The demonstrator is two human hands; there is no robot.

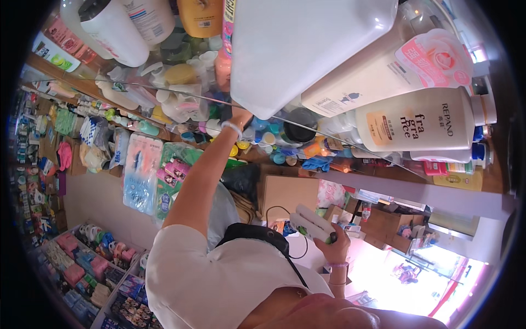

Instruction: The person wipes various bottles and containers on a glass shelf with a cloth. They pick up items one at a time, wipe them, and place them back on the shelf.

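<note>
My left hand (pixel 242 116) reaches into the shelving at the edge of a glass shelf (pixel 197 97). A big white bottle (pixel 296 49) in the foreground covers its fingers, so whether it grips anything cannot be seen. Small bottles and caps (pixel 263 135) crowd around that wrist, which wears a pale bracelet. Lower and to the right, my right hand (pixel 335 242) is closed around white bottles (pixel 312 225) with green print and a dark cap. They are held tilted, away from the shelf, in front of my body.
Large cream pump bottles (pixel 415 119) stand close on the glass shelf at right. Plastic-wrapped packs (pixel 141 172) and a cardboard box (pixel 289 197) sit below. Stocked display bins (pixel 86 267) fill the lower left. A bright doorway (pixel 411 279) opens at lower right.
</note>
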